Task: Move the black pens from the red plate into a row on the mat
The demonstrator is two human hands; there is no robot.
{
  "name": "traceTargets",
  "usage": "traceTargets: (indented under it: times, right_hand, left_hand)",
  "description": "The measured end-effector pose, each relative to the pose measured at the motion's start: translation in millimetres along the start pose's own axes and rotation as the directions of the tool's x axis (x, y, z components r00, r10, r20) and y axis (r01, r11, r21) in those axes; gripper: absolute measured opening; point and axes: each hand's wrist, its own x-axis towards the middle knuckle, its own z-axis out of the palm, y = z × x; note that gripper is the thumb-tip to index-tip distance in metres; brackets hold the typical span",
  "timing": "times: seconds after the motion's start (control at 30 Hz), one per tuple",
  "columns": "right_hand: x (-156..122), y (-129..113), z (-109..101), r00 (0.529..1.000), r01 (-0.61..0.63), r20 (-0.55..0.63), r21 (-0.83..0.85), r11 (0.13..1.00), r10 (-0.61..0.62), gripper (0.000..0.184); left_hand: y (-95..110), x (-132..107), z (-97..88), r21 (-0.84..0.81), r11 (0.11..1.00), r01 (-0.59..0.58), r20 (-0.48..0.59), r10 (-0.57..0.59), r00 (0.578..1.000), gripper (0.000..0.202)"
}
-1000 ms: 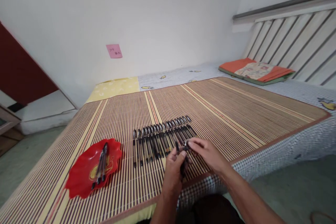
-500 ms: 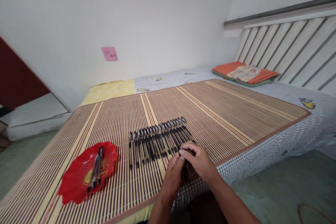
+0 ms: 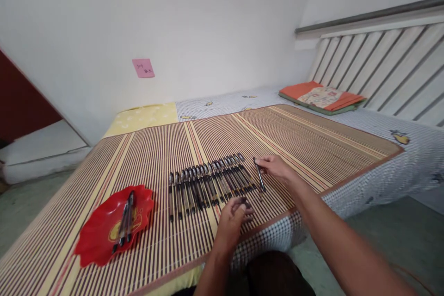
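Note:
A row of several dark pens (image 3: 208, 180) lies side by side on a striped bamboo mat (image 3: 298, 138). My right hand (image 3: 275, 167) pinches one more pen (image 3: 259, 175) at its upper end, holding it just right of the row, its tip low by the mat. My left hand (image 3: 233, 218) rests curled near the mat's front edge, below the row; a small dark piece shows at its fingertips, and I cannot make out what it is. A red scalloped plate (image 3: 104, 236) at the left holds a few pens (image 3: 124, 222).
The mat covers a bed with a checked sheet (image 3: 381, 180). A folded orange cloth (image 3: 321, 97) lies at the far right by a slatted headboard (image 3: 388, 64). A pink note (image 3: 143, 68) sticks to the white wall. Grey floor lies to the right.
My hands, together at the front edge over one pen, have parted. The right hand has carried the pen up and right to the row's end; the left stayed low.

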Motion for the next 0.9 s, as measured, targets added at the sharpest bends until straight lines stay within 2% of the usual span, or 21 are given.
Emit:
traceTargets:
  times: [0.1,0.23,0.43,0.57,0.73,0.9]
  right_hand:
    - [27,11,-1,0.996,-0.086,0.000,-0.180,0.980,0.087,0.036]
    - [50,22,6,0.987,-0.159,-0.021,-0.297,0.942,0.160,0.036]
    - [69,27,21,0.990,-0.139,-0.052,-0.442,0.886,0.129,0.037]
    - [67,22,16,0.997,-0.063,-0.064,-0.502,0.862,0.035,0.032]
    - [50,12,0,0.993,0.024,-0.084,-0.517,0.856,-0.079,0.025]
    - [36,13,5,0.996,0.046,-0.051,-0.457,0.888,-0.078,0.020]
  left_hand:
    - [-5,4,-2.0,0.003,1.000,-0.006,0.007,0.006,1.000,0.055]
    - [-8,4,-3.2,0.014,1.000,0.013,0.038,-0.014,0.999,0.051]
    - [-4,2,-2.3,0.012,0.999,0.034,0.041,-0.034,0.999,0.046]
    - [0,-1,-0.9,0.030,0.999,0.037,0.041,-0.039,0.998,0.044]
    - [3,-2,0.9,0.072,0.997,0.000,0.051,-0.004,0.999,0.042]
    - [6,-2,0.5,0.111,0.994,-0.027,0.050,0.021,0.999,0.040]
